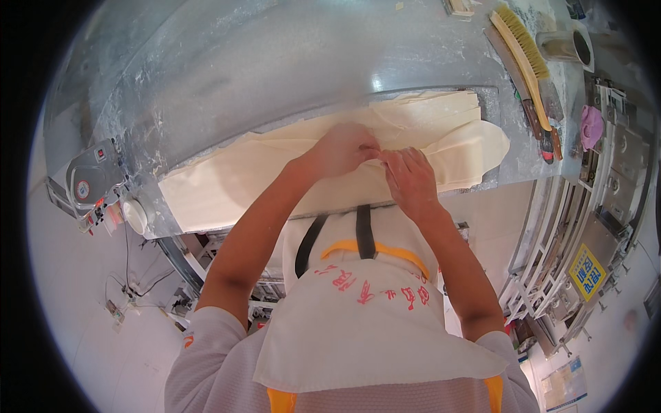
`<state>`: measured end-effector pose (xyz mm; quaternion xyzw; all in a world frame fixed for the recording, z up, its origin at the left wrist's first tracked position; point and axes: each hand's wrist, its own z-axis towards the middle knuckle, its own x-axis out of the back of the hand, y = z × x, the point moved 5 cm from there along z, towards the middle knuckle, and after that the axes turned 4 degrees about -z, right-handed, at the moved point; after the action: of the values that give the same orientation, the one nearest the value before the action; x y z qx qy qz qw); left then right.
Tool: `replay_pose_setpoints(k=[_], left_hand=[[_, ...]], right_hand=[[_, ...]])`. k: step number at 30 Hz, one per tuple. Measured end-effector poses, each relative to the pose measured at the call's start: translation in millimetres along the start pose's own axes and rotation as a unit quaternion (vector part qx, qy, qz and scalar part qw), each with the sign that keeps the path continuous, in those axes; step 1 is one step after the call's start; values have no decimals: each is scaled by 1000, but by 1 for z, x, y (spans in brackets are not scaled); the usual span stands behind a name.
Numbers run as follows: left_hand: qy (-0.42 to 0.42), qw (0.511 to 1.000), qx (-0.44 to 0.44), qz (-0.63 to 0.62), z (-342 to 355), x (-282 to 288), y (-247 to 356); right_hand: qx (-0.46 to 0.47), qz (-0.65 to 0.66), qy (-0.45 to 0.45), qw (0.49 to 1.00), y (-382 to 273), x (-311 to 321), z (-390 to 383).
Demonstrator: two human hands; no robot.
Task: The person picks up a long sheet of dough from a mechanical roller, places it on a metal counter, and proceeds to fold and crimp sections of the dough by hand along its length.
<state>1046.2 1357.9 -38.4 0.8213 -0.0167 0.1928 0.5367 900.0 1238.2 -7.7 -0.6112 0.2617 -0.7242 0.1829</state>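
Long, pale dough sheets (213, 186) lie stacked along the front of the metal worktable (289, 62), with folded, wavy layers at the right end. My left hand (339, 150) is over the middle of the sheets, its fingers curled and pinched on the dough. Just right of it, my right hand (410, 177) grips the dough with bent fingers, its fingertips meeting those of my left hand. The exact bit between the fingertips is mostly hidden.
A long-bristled brush (523, 51) and knife-like tools (533, 124) lie at the right, near a metal cup (561, 48) and a pink cloth (591, 127). A small machine (89, 182) and a white dish (135, 215) stand at the left. Metal racks (599, 199) run down the right.
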Motion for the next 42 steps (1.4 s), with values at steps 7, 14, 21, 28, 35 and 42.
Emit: replay_pose_setpoints(k=[7,14,21,28,35,42], left_hand=[[-48,986,148,-67,4,1,-4],[-67,977,182,-89,5,3,-9],[-69,970,206,-111,6,2,-7],[-57,971,208,-107,8,3,-16],[-36,979,179,-92,10,1,-19],[-47,973,199,-103,11,3,-16]], right_hand=[[19,35,26,999,-6,8,-8],[-91,103,-2,990,-6,6,-7],[-68,30,52,996,0,-7,-5],[39,-5,29,999,-16,-2,-13],[-90,69,-91,989,-12,-5,-23],[-45,23,-42,998,-17,-16,-4]])
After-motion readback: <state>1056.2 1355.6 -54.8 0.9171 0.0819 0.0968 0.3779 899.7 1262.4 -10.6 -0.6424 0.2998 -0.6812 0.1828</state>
